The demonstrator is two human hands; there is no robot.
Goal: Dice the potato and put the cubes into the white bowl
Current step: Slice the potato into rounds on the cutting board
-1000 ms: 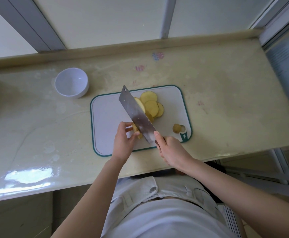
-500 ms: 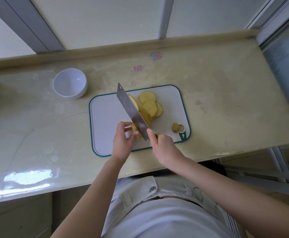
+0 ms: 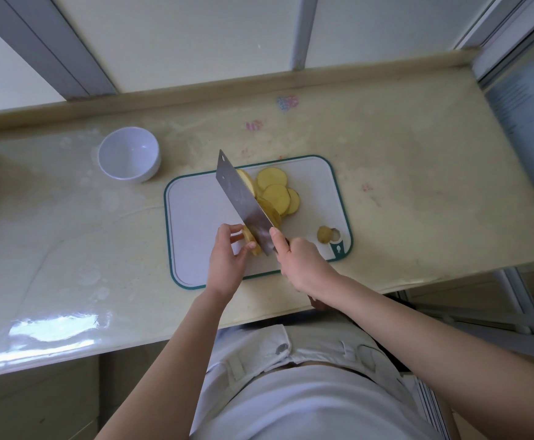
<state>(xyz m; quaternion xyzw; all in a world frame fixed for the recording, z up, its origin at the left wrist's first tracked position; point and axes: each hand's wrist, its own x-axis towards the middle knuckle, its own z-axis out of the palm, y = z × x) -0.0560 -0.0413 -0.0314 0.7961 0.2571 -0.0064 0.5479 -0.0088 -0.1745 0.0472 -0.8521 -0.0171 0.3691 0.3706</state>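
Pale yellow counter (image 3: pixel 402 192) under a window, with a green-rimmed cutting board (image 3: pixel 195 223) near its front edge and the white bowl (image 3: pixel 128 154) well apart to the left. On the board, left hand (image 3: pixel 226 265) pinching the uncut potato piece (image 3: pixel 249 241), right hand (image 3: pixel 304 265) wrapped round the cleaver (image 3: pixel 243 198), blade tilted against that piece. Beyond the blade, fanned potato slices (image 3: pixel 277 193); near the board's hole, a small end piece (image 3: pixel 324 234).

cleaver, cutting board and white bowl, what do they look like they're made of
Cleaver: metal, probably steel; the blade is grey with a dull sheen.
Cutting board: looks plastic, smooth matte white with a teal moulded rim.
White bowl: glossy and smooth, ceramic or melamine; cannot tell which.
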